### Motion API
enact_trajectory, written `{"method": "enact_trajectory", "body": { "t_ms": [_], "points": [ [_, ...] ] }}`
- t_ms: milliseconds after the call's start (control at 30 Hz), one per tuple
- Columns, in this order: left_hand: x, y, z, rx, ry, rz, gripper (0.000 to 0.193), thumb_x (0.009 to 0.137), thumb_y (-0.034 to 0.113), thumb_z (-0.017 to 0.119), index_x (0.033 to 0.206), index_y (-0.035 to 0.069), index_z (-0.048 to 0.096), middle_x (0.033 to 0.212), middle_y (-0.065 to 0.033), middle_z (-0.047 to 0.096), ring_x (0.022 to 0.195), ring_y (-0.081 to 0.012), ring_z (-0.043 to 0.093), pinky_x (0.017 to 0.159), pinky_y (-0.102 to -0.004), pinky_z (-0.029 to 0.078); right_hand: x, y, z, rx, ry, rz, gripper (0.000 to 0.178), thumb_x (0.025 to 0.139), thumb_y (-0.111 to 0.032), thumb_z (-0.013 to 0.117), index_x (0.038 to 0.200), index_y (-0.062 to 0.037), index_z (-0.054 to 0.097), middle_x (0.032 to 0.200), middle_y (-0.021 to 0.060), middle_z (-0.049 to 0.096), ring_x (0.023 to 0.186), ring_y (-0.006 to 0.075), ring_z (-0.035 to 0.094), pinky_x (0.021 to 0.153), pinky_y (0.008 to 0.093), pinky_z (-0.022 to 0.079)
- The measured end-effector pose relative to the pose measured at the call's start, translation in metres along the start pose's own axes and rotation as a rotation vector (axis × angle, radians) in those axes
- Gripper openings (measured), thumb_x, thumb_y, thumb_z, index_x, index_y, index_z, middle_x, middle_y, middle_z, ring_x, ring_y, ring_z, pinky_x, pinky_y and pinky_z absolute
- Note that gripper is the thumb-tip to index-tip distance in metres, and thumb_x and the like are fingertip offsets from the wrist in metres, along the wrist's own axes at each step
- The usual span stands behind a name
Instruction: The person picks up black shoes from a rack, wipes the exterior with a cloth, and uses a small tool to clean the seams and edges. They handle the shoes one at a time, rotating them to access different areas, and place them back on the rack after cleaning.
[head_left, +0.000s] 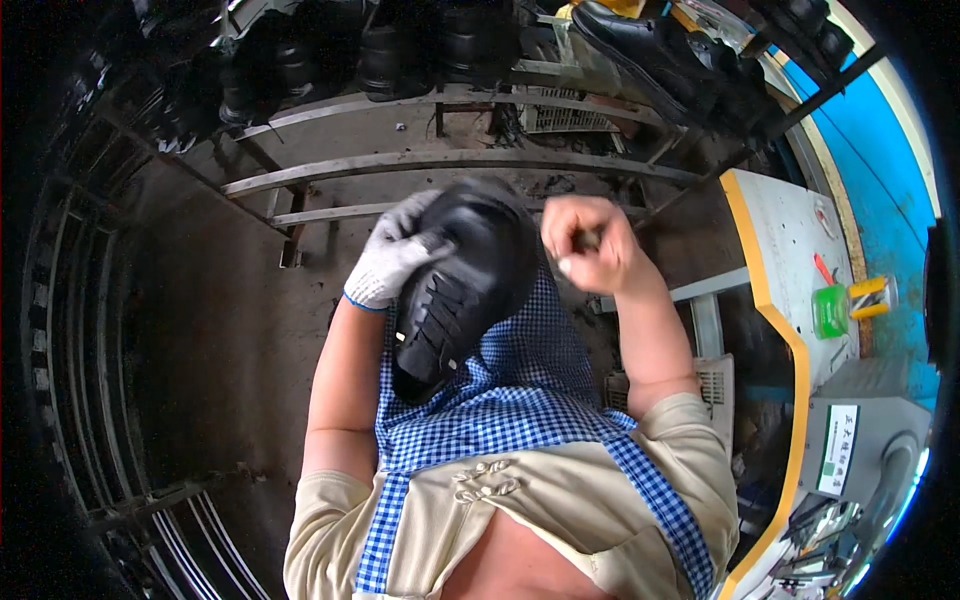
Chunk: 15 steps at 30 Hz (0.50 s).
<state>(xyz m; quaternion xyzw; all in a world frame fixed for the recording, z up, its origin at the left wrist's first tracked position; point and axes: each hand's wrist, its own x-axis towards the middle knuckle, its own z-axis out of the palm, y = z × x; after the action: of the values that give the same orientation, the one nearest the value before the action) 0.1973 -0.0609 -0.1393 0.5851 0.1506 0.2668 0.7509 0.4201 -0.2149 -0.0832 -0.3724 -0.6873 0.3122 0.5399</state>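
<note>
A black lace-up shoe (pixel 445 295) is held in front of my chest, toe pointing away and heel toward me. My left hand (pixel 395 255), in a white knit glove with a blue cuff edge, is closed on its left side near the toe, thumb on the upper. Small pale tabs show on both sides of the shoe near the laces. Just right of the toe, apart from it, my bare right hand (pixel 593 245) is curled closed and slightly blurred. A small brownish bit shows among its fingers, too unclear to name.
Black shoes (pixel 385 55) line a metal rack (pixel 460 160) ahead, with another black shoe (pixel 640 60) at its right. A yellow-edged white bench (pixel 790 230) on the right bears a green container (pixel 829 312) and a grey machine (pixel 865 440). Metal rails (pixel 75 330) stand left.
</note>
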Motion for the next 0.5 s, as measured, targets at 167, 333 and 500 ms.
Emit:
{"method": "enact_trajectory", "body": {
  "t_ms": [167,333,500],
  "points": [
    [-0.006,-0.010,-0.040,-0.430,0.490,0.130,0.031,0.093,0.019,0.063,0.119,0.003,0.059,0.110,-0.0061,0.066,0.097,-0.0186,0.064,0.087,-0.0338,0.053,-0.017,0.011,0.029,-0.366,0.148,0.154,0.024,0.074,-0.009,0.076,0.085,-0.0065,0.055,0.082,0.0041,0.061,0.057,0.0067,0.049,0.049,0.0236,0.037],
    [-0.009,-0.036,-0.071,-0.946,0.270,0.139,0.046,0.098,0.042,0.052,0.126,0.005,0.057,0.121,-0.0137,0.063,0.108,-0.0278,0.062,0.095,-0.0411,0.051,-0.051,0.047,0.053,-0.125,0.040,0.458,0.096,0.068,-0.037,0.088,0.145,-0.0131,0.037,0.129,0.0127,0.059,0.106,0.0239,0.065,0.088,0.0347,0.054],
    [-0.011,-0.070,-0.058,-1.034,0.413,0.058,0.049,0.103,0.042,0.040,0.131,0.005,0.055,0.132,-0.0141,0.058,0.120,-0.0298,0.056,0.105,-0.0461,0.044,-0.023,0.050,0.087,-0.103,0.247,0.255,0.108,0.064,-0.035,0.091,0.147,-0.0049,0.029,0.134,0.0213,0.051,0.126,0.0293,0.052,0.107,0.0385,0.040]
  ]
}}
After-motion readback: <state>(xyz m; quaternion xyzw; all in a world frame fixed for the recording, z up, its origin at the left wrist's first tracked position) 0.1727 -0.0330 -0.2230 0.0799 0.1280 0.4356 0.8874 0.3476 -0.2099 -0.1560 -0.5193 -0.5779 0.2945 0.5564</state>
